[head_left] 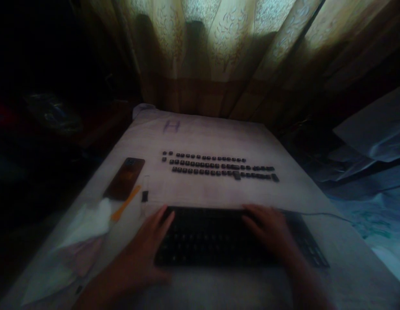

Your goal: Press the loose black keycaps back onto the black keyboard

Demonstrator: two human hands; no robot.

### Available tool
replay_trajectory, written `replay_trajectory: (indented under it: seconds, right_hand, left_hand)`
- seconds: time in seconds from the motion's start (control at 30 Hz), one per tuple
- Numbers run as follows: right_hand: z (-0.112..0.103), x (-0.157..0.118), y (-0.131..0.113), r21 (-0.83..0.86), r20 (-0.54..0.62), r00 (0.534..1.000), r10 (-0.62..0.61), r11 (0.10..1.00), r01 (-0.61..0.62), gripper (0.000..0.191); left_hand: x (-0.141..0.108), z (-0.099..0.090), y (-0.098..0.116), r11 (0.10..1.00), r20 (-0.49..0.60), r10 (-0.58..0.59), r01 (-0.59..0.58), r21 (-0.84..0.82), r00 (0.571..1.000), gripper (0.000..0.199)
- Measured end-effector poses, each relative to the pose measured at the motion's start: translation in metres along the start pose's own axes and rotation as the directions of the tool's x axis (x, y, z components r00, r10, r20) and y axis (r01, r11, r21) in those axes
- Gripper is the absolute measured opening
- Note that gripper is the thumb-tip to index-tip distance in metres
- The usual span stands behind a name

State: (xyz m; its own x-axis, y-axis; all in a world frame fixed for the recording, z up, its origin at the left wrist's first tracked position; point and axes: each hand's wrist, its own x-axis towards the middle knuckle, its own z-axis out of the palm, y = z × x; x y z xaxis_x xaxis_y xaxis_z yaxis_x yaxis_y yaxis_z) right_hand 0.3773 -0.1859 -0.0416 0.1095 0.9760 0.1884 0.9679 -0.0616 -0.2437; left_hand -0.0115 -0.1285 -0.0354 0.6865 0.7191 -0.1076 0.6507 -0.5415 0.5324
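A black keyboard (216,241) lies on the cloth-covered table, its image slightly blurred. At its left end is my left hand (146,249), with fingers apart, near the upper left corner and the thumb by the lower left edge. My right hand (267,226) rests over the right part of the keyboard, its fingers apart and pointing left along the top edge. Beyond the keyboard, loose black keycaps (200,164) are laid out in three rows. Motion blur hides the exact fingertip contact.
To the left are a brown phone (125,178), an orange tool (125,203), a small black-and-clear item (145,196) and a crumpled white cloth (87,224). A cable (325,214) runs right from the keyboard. Patterned curtains (229,43) hang behind the table (213,133).
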Motion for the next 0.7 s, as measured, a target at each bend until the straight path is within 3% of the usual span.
replay_trajectory:
  seconds: [0.27, 0.53, 0.63, 0.7]
  right_hand:
    - [-0.006, 0.021, 0.009, 0.17, 0.146, 0.989, -0.015, 0.985, -0.01, 0.029]
    - [0.01, 0.036, -0.016, 0.156, 0.108, 0.994, 0.004, 0.987, -0.021, 0.027]
    - [0.014, 0.042, -0.028, 0.145, 0.092, 0.996, 0.016, 0.989, -0.029, 0.025]
    - [0.015, 0.044, -0.034, 0.135, 0.079, 0.997, 0.014, 0.991, -0.025, 0.025]
  left_hand:
    - [0.005, 0.002, -0.01, 0.999, -0.093, 0.036, -0.033, 0.028, 0.995, 0.129]
    - [0.003, -0.002, -0.044, 0.998, -0.13, 0.038, -0.03, 0.062, 0.991, 0.128]
    - [0.002, -0.014, -0.055, 0.993, -0.167, 0.041, -0.022, 0.115, 0.985, 0.128]
    - [0.007, -0.03, -0.055, 0.99, -0.126, 0.031, -0.013, 0.137, 0.992, 0.119]
